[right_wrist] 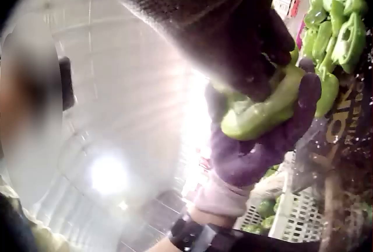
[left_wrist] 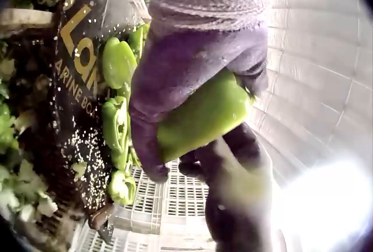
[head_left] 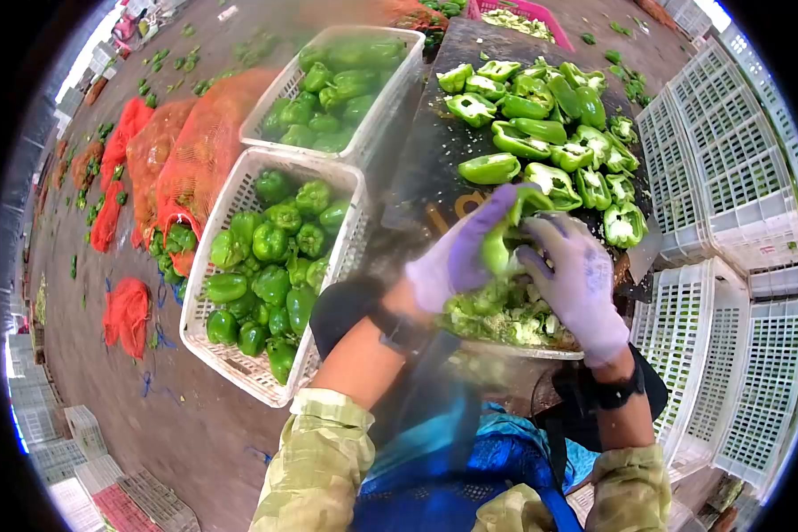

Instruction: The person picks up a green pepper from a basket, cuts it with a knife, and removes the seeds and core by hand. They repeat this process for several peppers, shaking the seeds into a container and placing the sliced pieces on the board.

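My left hand [head_left: 461,248], in a white and purple glove, grips a cut green bell pepper [left_wrist: 204,115] with its fingers along one side. The gloved right hand [head_left: 581,279] meets it from the other side, fingers curled in at the pepper's hollow, as the right wrist view shows. Its fingertips are partly hidden inside. Right below both hands, pale cores and green scraps [head_left: 541,330] fill a container [head_left: 523,352]. Beyond them, several halved peppers [head_left: 541,129] lie on a dark board [head_left: 426,168] dotted with seeds.
Two white crates of whole green peppers stand to the left, a near one [head_left: 206,330] and a far one [head_left: 262,142]. Orange mesh sacks [head_left: 213,133] lie beyond them. Stacked white crates [head_left: 718,168] rise on the right. A pink crate [head_left: 554,27] sits behind the board.
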### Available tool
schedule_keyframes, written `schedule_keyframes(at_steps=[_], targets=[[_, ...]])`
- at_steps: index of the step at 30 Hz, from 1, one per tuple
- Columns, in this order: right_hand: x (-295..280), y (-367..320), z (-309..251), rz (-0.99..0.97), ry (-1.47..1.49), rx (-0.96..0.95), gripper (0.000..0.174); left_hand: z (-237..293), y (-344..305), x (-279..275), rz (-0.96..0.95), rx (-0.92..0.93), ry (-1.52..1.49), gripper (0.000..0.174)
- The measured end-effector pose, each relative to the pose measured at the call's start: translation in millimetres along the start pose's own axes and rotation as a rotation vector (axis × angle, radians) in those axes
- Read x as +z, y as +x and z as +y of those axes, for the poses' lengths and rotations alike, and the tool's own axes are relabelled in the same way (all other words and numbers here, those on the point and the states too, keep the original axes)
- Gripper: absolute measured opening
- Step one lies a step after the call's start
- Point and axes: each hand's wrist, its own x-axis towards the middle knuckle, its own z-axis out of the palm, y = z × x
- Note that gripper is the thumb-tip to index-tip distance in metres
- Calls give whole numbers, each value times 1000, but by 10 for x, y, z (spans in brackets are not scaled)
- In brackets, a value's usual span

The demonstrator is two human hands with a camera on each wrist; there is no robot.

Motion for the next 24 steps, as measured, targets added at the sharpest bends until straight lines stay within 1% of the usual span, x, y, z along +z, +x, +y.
schedule_keyframes(at_steps=[1, 2, 4, 5, 6, 7, 9, 10, 11, 12, 13, 15, 18, 19, 20, 21, 22, 23, 24], targets=[[88, 42, 37, -76, -162, -32, 30, -22, -18, -10, 1, 121, 311, 67], [163, 59, 91, -35, -114, -91, 25, -57, -61, 47, 58, -137, -153, 70], [290, 10, 205, 20, 361, 30, 20, -52, -60, 95, 173, -386, -664, 63], [324, 17, 251, 49, 600, 86, 18, -38, -31, 86, 231, -375, -708, 54], [239, -1, 219, -62, 1177, 515, 14, -26, -14, 26, 277, -433, -919, 50], [220, -52, 211, 21, 1373, 565, 15, -15, 4, -35, 339, -488, -1129, 48], [82, -123, 118, -80, 1145, 514, 22, 46, 43, -88, 315, -431, -1104, 49], [117, -109, 113, -9, 804, 183, 24, 14, 53, -38, 302, -395, -832, 49], [143, -88, 109, 57, 447, -134, 27, 8, 49, -22, 243, -399, -769, 51], [107, -110, 63, -156, 358, -32, 30, 1, 43, -5, 184, -400, -706, 54], [122, -112, 62, -243, 339, 9, 27, -38, 42, 15, 172, -504, -702, 50], [198, -123, 175, -275, 417, -34, 21, -49, 20, 63, 148, -522, -590, 49], [154, -216, 145, -215, 500, 2, 17, -2, -12, 111, 213, -559, -700, 50], [145, -263, 132, -155, 579, 39, 16, -40, -27, 117, 205, -450, -578, 50], [146, -326, 144, -122, 787, 110, 15, -113, -52, 116, 194, -342, -456, 50], [147, -407, 164, -92, 996, 183, 15, -94, -42, 59, 217, -423, -708, 50], [94, -492, 162, -190, 1221, 311, 11, -76, -32, 1, 265, -508, -957, 50], [43, -521, 287, -414, 1117, 116, 22, -77, 5, -22, 358, -510, -929, 53], [23, -507, 266, -565, 1104, 138, 31, -46, 14, -51, 356, -513, -922, 55]])
